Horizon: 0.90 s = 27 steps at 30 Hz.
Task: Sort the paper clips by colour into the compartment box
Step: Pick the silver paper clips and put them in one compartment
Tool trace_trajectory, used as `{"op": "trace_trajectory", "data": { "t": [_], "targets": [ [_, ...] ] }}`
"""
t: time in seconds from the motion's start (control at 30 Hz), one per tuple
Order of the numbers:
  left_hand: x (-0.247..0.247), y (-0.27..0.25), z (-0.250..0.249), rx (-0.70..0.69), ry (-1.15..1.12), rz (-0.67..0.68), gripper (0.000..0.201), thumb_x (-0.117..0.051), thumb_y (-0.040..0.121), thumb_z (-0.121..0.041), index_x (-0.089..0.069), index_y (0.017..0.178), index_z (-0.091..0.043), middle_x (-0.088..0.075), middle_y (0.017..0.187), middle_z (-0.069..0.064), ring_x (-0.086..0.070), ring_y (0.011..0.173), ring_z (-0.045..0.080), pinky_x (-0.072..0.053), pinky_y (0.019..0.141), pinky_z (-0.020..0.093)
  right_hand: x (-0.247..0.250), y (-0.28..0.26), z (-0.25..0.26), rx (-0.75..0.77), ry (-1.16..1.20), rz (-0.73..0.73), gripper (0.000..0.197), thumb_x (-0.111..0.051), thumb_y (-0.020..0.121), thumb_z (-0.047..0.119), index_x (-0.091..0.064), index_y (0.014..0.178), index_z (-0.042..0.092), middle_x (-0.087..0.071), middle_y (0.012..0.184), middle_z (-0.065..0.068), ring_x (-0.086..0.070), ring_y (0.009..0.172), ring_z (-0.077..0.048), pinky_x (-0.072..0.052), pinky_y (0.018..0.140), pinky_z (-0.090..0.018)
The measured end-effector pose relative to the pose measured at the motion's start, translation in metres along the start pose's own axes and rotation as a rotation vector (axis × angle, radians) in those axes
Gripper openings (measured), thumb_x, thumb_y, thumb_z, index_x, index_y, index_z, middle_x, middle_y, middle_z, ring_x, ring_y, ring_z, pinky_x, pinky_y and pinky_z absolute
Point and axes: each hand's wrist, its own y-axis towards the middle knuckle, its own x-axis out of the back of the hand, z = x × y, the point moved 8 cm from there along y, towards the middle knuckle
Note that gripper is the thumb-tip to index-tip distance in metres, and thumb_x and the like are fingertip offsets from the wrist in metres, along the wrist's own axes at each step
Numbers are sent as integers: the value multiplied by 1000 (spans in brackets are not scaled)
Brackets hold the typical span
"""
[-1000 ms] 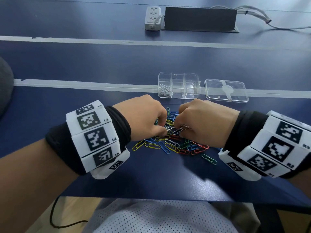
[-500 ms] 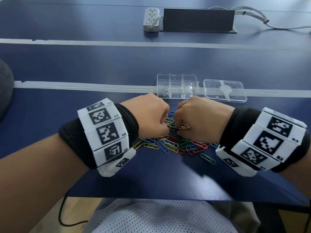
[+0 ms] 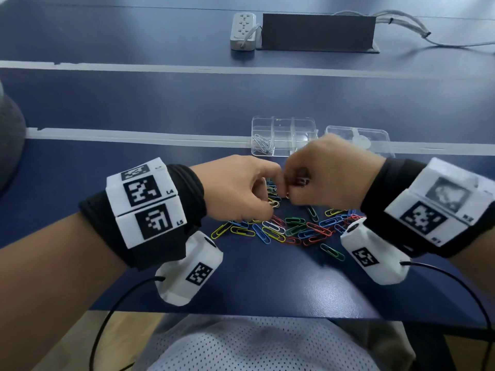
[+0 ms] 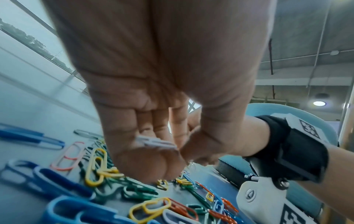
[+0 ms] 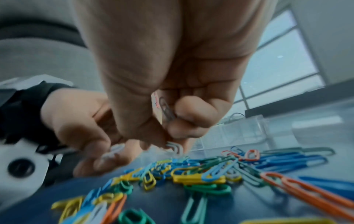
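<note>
A heap of coloured paper clips lies on the dark blue table, also seen as the clip heap and clip heap from the wrists. Just above its far edge my two hands meet, fingertip to fingertip. My left hand pinches a white clip. My right hand pinches a white clip and keeps a grey clip in its curled fingers. Behind the hands stands the clear compartment box; its front left cell holds white clips.
The box's clear lid lies to its right, partly behind my right hand. At the table's back are a power strip, a black housing and cables. A grey rounded object sits at the left edge.
Both hands have lifted off the clip heap and risen slightly toward the box, staying together. More of the heap shows beneath them.
</note>
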Motion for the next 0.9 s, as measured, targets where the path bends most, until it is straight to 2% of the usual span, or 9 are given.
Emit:
{"op": "trace_trajectory", "data": {
  "t": [0.1, 0.17, 0.27, 0.37, 0.47, 0.57, 0.7, 0.8, 0.9],
  "targets": [
    [-2, 0, -2, -6, -3, 44, 17, -51, 79, -13, -64, 76, -25, -58, 59, -5, -57, 52, 14, -49, 54, 20, 2, 0, -21, -127, 182, 13, 13, -60, 73, 22, -71, 75, 28, -55, 44, 12, -52, 45, 4, -38, 52, -9],
    [-4, 0, -2, 5, -6, 67, 15, -50, 76, -19, -56, 63, -24, -55, 52, -6, -57, 50, 17, -47, 53, 20, -4, -1, -31, -190, 291, 85, 16, -57, 76, 16, -71, 77, 25, -63, 50, 9, -55, 40, 3, -46, 51, -10],
    [-11, -1, -4, 37, -49, 130, 9, -46, 65, -26, -48, 57, -24, -52, 53, -4, -51, 52, 19, -45, 52, 24, -10, -5, -38, -260, 428, 136, 22, -52, 81, 8, -71, 86, 20, -65, 62, 1, -59, 38, -2, -50, 47, -9],
    [-13, 3, -5, 23, 87, 98, 20, -58, 75, -34, -48, 60, -25, -49, 51, -8, -43, 47, 4, -38, 52, 20, -14, -8, -39, -283, 519, 137, 24, -50, 84, 6, -69, 93, 17, -64, 64, 1, -60, 38, -2, -53, 47, -13],
    [-11, 3, -11, -47, 356, 25, 20, -62, 79, -40, -55, 66, -27, -51, 51, -16, -47, 51, -3, -31, 51, 16, -17, -10, -38, -275, 544, 135, 27, -50, 84, 5, -69, 98, 20, -64, 60, 4, -64, 45, -6, -58, 53, -20],
    [-15, 4, -14, -92, 430, 26, 7, -62, 81, -32, -66, 77, -29, -46, 56, -14, -45, 57, 0, -38, 60, 19, -17, -12, -36, -255, 521, 137, 28, -49, 85, 6, -69, 97, 22, -66, 60, 4, -69, 51, -10, -60, 60, -24],
    [-14, 6, -15, -113, 492, 3, 10, -60, 82, -29, -69, 87, -27, -43, 64, -16, -48, 73, 11, -47, 75, 26, -15, -16, -27, -197, 443, 163, 27, -50, 84, 8, -71, 87, 24, -68, 63, 0, -71, 61, -13, -58, 68, -26],
    [-13, 7, -17, -101, 553, -8, 15, -62, 82, -34, -68, 94, -28, -44, 70, -12, -46, 82, 12, -45, 78, 26, -16, -19, -23, -178, 436, 187, 26, -51, 82, 9, -72, 86, 23, -69, 64, -3, -70, 67, -17, -59, 73, -31],
    [-12, 6, -20, -113, 588, -31, 15, -58, 84, -32, -70, 93, -27, -53, 78, -8, -56, 86, 17, -47, 74, 26, -17, -17, -25, -192, 481, 186, 29, -48, 83, 6, -72, 88, 21, -69, 67, -5, -71, 70, -22, -59, 77, -37]
  ]
}}
